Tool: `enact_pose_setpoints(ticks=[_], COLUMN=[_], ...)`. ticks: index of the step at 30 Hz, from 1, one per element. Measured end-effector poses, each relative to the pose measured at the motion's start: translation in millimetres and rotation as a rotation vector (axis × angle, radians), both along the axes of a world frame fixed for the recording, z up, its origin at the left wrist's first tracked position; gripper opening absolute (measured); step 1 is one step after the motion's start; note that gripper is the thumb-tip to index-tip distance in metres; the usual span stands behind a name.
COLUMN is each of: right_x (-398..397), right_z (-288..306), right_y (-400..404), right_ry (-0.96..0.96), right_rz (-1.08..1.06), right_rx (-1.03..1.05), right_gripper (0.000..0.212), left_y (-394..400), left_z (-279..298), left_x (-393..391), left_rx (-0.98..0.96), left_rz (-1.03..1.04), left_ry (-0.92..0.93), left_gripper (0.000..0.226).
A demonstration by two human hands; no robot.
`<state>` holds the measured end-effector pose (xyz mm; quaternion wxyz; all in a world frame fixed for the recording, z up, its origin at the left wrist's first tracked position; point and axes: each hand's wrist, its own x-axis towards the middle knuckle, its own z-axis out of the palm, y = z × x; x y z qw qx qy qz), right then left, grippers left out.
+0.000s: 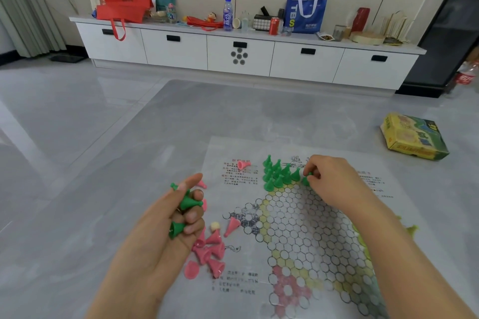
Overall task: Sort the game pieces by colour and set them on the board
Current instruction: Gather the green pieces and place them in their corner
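A thin printed paper game board (298,228), covered in a honeycomb of white circles with yellow, red and green zones, lies flat on the grey marbled bench (181,124). At its far corner a tight cluster of green cone-shaped plastic game pieces (278,175) stands upright on the board's circles. The right hand (329,179) reaches in from the right, its fingertips pinching one more green cone-shaped piece (306,180) just beside that cluster, at the board's surface. The left hand (166,225) hovers palm-up over the board's left edge, its fingers curled round several loose green cone pieces (188,202), one poking out near the thumb and another near the little finger. Beneath and beside that hand a heap of pink cone-shaped plastic pieces (210,248) lies toppled on the board's left margin, with one pink cone (232,225) lying apart from it on its side and a single pink piece (243,164) tipped over on the printed text near the far edge. A small pale yellow piece (215,226) sits by the pink heap. Well apart on the right of the bench lies a yellow and green cardboard game box (414,137). Beyond stands a long white drawer cabinet (246,54) crowded with bags and bottles.
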<state>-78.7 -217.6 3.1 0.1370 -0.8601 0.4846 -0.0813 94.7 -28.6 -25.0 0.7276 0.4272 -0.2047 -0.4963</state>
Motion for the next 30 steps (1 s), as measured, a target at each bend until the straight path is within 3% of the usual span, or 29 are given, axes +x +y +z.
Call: enact_pose_setpoints(ticks=[17, 23, 26, 30], right_x=[-2.0, -7.0, -0.7, 14.3], right_z=[0.1, 17.9, 44.4, 62.5], right_y=[-0.2, -1.2, 17.3, 55.4], right_ry=[-0.015, -0.104, -0.235, -0.281], right_rz=[0.04, 0.049, 0.171, 0.514], right_rx=[0.059, 0.07, 0.142, 0.468], right_gripper=[0.019, 0.014, 0.004, 0.008], left_y=[1.7, 2.0, 3.1, 4.0], left_z=[1.6, 15.0, 20.3, 25.4], left_x=[-1.6, -17.8, -26.5, -33.9], left_rx=[-0.001, 0.099, 0.14, 0.151], left_rz=[0.004, 0.09, 0.069, 0.04], left_ry=[-0.013, 0.092, 0.03, -0.016], left_gripper=[0.042, 0.022, 0.027, 0.029])
